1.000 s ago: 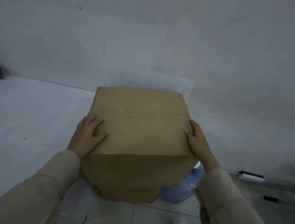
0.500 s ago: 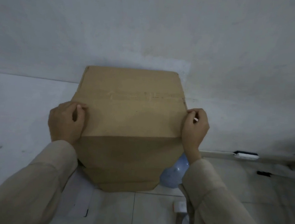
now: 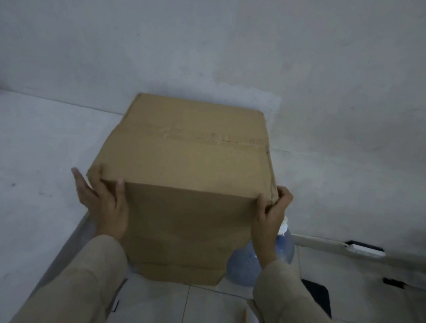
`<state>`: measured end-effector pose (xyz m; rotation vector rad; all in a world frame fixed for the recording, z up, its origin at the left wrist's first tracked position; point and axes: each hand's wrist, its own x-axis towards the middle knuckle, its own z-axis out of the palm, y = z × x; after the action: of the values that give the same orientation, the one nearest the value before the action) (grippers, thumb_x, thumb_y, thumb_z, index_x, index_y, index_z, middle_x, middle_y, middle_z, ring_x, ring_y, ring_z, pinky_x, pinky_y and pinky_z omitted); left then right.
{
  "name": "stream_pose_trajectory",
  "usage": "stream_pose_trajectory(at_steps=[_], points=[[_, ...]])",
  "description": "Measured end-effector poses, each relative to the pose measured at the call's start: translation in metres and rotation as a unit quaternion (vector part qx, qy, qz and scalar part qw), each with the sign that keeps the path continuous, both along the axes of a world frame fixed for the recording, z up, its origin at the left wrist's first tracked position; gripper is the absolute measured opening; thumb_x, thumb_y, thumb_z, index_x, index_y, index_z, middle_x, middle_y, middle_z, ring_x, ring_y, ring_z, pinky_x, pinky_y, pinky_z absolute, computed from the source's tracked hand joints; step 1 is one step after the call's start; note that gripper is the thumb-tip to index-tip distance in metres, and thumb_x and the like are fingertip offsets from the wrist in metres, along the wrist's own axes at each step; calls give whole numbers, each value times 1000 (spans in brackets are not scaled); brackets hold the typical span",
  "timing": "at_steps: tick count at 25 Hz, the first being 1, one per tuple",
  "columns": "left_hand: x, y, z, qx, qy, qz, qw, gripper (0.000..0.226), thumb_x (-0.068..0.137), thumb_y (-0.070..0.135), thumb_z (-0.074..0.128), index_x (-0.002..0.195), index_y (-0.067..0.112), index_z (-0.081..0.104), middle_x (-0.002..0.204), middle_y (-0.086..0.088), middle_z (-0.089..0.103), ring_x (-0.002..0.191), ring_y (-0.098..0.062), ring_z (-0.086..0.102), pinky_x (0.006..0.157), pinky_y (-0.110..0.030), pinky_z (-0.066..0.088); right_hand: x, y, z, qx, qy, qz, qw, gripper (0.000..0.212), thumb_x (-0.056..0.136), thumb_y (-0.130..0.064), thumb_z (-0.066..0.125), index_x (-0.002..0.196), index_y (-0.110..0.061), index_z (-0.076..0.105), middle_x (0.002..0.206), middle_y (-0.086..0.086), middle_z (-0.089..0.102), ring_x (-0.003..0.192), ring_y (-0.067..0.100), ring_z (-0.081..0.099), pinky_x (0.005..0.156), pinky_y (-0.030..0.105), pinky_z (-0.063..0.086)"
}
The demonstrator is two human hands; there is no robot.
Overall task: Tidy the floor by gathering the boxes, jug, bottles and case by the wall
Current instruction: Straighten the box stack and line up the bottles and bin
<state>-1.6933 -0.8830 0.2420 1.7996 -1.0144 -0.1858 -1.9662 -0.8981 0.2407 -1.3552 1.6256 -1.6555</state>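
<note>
Cardboard box (image 3: 188,174) sits between both hands, left hand (image 3: 104,203) and right hand (image 3: 270,214) gripping its near corners.

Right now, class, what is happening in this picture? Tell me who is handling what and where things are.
A person holds a large cardboard box by its two near top corners. The left hand has its thumb on the front face, with its fingers along the left side. The right hand has a curled grip on the right corner. The box sits close to the wall. A blue water jug stands on the tiled floor just behind the right forearm, beside the box.
</note>
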Motion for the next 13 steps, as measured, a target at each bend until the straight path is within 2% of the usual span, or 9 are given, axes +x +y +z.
stream_pose_trajectory(at_steps=[2,3,4,6,7,9,10,12,13], points=[[-8,11,-23,-18,74,-55,996,73,92,30,45,147,9,1,157,-16,-8,146,-28,-3,118,-39,3,-4,14,-38,55,19,30,998,62,83,-62,40,117,-10,44,103,-5,48,94,7,51,82,-2,33],[-8,15,-38,-23,91,-79,992,78,92,28,48,147,11,-5,157,-12,-8,146,-23,-3,119,-38,3,-7,20,-60,95,6,55,994,45,86,-56,43,120,-26,43,112,-3,46,99,7,51,82,-7,30],[-6,18,-53,-30,112,-96,989,80,92,24,49,147,13,-7,158,-7,-5,145,-18,2,119,-37,7,-8,25,-79,143,-18,87,986,29,88,-48,46,115,-46,37,118,-4,42,100,0,51,78,-11,29],[6,21,-91,-40,185,-115,975,77,91,22,50,147,19,-3,157,-1,10,141,-13,18,115,-35,19,-12,30,-122,197,-28,122,972,28,84,-53,50,103,-58,30,118,-7,42,93,-15,52,71,-13,30],[14,20,-110,-15,217,-119,969,72,91,25,50,147,20,4,155,-2,19,139,-16,25,113,-36,23,-15,30,-143,196,-13,122,973,35,75,-65,48,105,-54,33,114,-7,45,95,-13,55,69,-12,32],[26,14,-152,71,271,-122,952,62,92,32,47,144,14,19,149,-9,34,136,-27,35,112,-42,29,-17,25,-188,145,28,99,984,77,63,-82,42,118,-27,43,108,1,53,108,20,58,72,-7,37],[27,13,-171,90,292,-126,944,59,93,33,45,142,11,22,147,-12,37,134,-30,37,111,-43,31,-17,22,-205,135,26,95,986,84,66,-80,43,118,-15,43,111,7,54,111,28,56,77,-4,38],[25,13,-200,49,282,-123,950,54,94,28,44,139,6,25,143,-15,40,131,-31,40,106,-40,33,-11,17,-226,112,-12,98,989,55,83,-58,48,118,-18,38,122,9,53,120,29,51,92,10,39],[23,11,-209,18,259,-112,959,52,94,25,45,138,4,26,141,-16,41,130,-31,41,105,-38,33,-9,13,-234,87,-18,90,992,51,85,-57,46,120,-21,36,126,7,51,123,27,48,102,22,37]])
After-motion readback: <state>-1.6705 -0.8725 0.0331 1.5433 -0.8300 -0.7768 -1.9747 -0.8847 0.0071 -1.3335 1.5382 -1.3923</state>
